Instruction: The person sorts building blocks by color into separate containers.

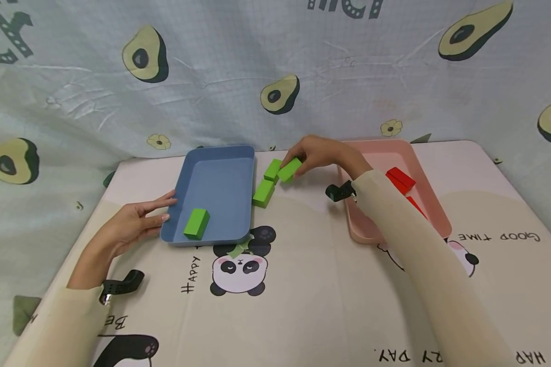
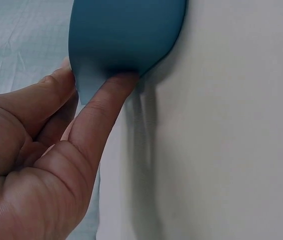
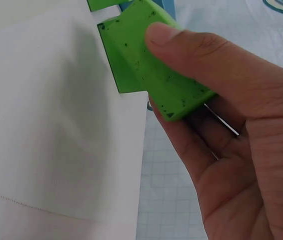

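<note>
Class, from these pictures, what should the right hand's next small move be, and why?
Probably, the right hand should move its pinched green block over the blue tray: another green block lies there, the left hand touches that tray's side, and red pieces show in the pink tray.

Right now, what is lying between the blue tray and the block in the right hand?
A front green block and a rear green block lie there; the head view shows both.

Right fingers [image 1: 295,152] pinching green block [image 1: 290,171], blue tray [image 1: 220,188]
</note>
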A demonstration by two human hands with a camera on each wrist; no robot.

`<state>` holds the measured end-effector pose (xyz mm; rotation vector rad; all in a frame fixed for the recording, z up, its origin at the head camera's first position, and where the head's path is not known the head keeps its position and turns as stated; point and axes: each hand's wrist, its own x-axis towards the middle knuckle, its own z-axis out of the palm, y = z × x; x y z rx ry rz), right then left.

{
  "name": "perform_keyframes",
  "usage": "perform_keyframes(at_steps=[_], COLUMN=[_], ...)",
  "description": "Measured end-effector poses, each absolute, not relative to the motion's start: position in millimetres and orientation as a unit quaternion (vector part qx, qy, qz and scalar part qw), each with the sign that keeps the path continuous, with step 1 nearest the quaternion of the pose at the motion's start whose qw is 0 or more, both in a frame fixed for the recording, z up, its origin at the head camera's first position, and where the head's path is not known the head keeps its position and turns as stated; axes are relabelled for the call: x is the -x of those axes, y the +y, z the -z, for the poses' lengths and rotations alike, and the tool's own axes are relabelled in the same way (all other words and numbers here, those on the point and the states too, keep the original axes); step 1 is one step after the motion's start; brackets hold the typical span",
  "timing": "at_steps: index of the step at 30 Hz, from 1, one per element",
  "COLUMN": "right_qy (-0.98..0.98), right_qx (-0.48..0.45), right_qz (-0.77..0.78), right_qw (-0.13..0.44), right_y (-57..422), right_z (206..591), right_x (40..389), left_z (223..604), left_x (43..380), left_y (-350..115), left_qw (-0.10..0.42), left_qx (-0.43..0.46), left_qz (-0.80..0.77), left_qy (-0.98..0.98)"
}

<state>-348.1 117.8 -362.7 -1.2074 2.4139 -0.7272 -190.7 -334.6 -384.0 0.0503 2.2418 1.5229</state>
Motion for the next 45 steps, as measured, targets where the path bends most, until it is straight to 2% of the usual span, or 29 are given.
perform_keyframes(at_steps=[15, 45], right_qy=[0.847, 0.817], right_qx=[0.411, 0.452], right_qz=[0.286, 0.323], right_qw=[0.177, 0.156], right_y=[125, 123], right_z=[357, 352], right_x=[332, 310], left_z=[388, 389], left_x=[189, 188], left_y=[-336, -335], left_qw=[0.212, 0.21], left_qx=[-0.03, -0.022], left_qz=[-0.567, -0.577], left_qy=[0.795, 0.789])
